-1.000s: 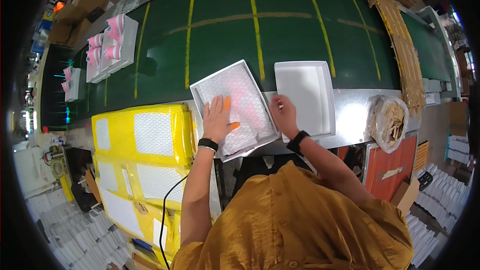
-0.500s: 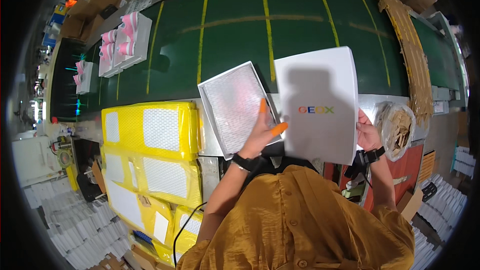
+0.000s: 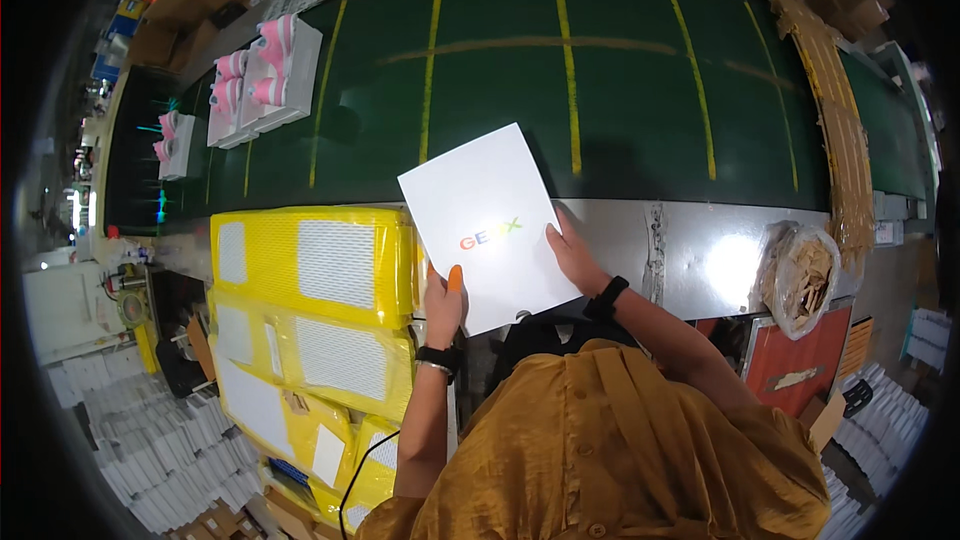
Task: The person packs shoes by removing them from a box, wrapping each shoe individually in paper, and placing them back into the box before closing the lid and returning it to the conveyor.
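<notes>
A white shoebox (image 3: 490, 240) with a coloured logo on its lid lies tilted at the belt's near edge, in front of my body. The lid covers it, so the contents are hidden. My left hand (image 3: 443, 308) grips its lower left side, an orange finger cover on the thumb. On the opposite side, my right hand (image 3: 575, 255) holds the edge, thumb on top and the other fingers mostly out of sight.
A green conveyor belt (image 3: 490, 60) with yellow cross lines runs beyond the box. White boxes with pink shoes (image 3: 275, 75) stand on it at left. Yellow-wrapped packs of patterned sheets (image 3: 335, 260) lie to my left. A plastic bag of brown paper pieces (image 3: 800, 275) sits at right.
The lid has come from the right onto the open box, covering the wrapping paper inside. My right hand has moved left with it, and my left hand has shifted down the box's side.
</notes>
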Tool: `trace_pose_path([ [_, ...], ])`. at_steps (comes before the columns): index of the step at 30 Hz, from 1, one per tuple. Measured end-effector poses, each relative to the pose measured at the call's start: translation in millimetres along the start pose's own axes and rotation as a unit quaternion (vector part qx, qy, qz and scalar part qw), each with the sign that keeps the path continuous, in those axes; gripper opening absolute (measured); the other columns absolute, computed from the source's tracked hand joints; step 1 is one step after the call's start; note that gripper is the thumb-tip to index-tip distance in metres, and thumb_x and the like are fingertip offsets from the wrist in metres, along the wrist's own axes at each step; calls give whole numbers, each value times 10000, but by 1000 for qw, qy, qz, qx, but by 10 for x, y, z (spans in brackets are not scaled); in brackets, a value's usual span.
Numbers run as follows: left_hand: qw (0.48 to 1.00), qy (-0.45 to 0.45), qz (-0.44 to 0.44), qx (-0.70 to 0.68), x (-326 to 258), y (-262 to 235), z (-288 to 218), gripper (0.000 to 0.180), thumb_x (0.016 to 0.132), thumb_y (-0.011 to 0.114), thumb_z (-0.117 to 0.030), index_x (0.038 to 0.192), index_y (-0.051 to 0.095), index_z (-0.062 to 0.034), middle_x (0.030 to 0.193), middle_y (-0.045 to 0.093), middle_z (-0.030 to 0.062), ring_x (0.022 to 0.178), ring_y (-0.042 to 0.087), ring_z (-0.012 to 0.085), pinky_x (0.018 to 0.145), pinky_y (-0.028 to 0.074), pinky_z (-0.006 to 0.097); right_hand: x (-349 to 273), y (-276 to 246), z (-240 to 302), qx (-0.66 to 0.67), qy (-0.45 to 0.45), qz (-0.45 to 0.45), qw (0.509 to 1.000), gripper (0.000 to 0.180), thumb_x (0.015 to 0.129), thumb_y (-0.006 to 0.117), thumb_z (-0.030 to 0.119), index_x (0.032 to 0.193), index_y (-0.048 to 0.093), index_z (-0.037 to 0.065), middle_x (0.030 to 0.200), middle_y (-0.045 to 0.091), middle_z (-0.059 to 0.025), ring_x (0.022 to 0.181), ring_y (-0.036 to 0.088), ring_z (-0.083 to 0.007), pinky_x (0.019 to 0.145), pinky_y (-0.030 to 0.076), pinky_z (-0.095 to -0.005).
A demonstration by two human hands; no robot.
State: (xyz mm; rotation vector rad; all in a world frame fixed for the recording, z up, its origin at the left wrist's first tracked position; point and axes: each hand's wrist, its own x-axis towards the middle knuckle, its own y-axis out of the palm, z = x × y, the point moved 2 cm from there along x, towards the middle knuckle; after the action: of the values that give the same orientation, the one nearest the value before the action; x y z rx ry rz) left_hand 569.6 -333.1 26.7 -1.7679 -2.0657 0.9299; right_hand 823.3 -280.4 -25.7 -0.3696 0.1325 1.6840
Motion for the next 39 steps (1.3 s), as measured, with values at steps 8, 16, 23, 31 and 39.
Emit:
trace_pose_path([
  [8, 951, -147, -8, -273, 194, 338, 162, 561, 988, 552, -372, 1311, 477, 81, 1234, 591, 181, 1058, 578, 246, 938, 461, 359, 361, -119, -136, -127, 57, 45, 989, 585, 1022, 413, 357, 1467, 282, 1, 1439, 386, -307, 1358, 388, -370, 1115, 317, -388],
  [16, 839, -206, 182, -470, -83, 358, -155, 677, 986, 422, -556, 1387, 449, -10, 1335, 564, 126, 1207, 544, 270, 1038, 419, 400, -343, -540, -7, 266, 96, 163, 945, 918, 827, 731, 299, 1518, 192, 26, 1529, 314, -152, 1407, 282, -262, 1150, 249, -399],
  [23, 848, -147, 353, -366, -135, 640, -1101, 662, 966, 433, -577, 1236, 568, 12, 1053, 626, 93, 874, 600, 178, 739, 506, 341, -1527, -2180, -116, 566, 216, -51, 794, 472, 832, 674, 226, 1228, 562, -6, 1183, 634, -122, 1089, 616, -250, 974, 481, -385],
  [31, 884, -133, 354, -274, -459, 741, -1750, 390, 940, 642, -346, 1134, 643, -8, 1013, 649, 36, 872, 567, 113, 790, 454, 268, -1742, -5176, 714, 514, -139, -304, 790, 752, 841, 601, 468, 1468, 359, 129, 1494, 394, -148, 1317, 418, -378, 1083, 285, -618],
  [39, 885, -180, 255, -346, -444, 537, -679, 467, 950, 610, -343, 1224, 567, 34, 1025, 645, 86, 855, 618, 182, 723, 495, 295, -176, -4652, 707, 264, 40, -311, 912, 840, 920, 598, 448, 1563, 95, 247, 1592, 225, -88, 1364, 348, -365, 1044, 364, -513],
])
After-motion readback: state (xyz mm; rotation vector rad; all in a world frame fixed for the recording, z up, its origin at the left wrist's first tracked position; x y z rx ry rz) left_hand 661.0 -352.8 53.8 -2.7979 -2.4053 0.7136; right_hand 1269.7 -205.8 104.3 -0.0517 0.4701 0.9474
